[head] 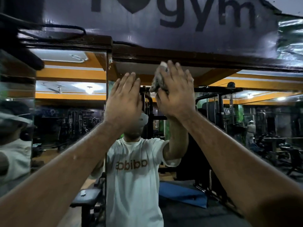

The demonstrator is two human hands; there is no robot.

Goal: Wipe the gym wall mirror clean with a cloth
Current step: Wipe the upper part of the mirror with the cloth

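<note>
The wall mirror [229,122] fills the view under a dark wooden top frame [188,57]. My right hand [177,94] is raised near the mirror's top edge, fingers straight, pressing a crumpled grey-white cloth [157,81] flat against the glass. The cloth bunches out to the left of the palm. My left hand [123,99] is up beside it, a little lower, with straight fingers laid flat towards the glass and nothing in it. Both forearms reach up from the lower corners.
A vertical seam [106,112] splits the mirror into panels just left of my left hand. Above the frame hangs a dark banner [164,22] reading "gym". The glass reflects a person in a white T-shirt, weight machines, a bench and a blue mat.
</note>
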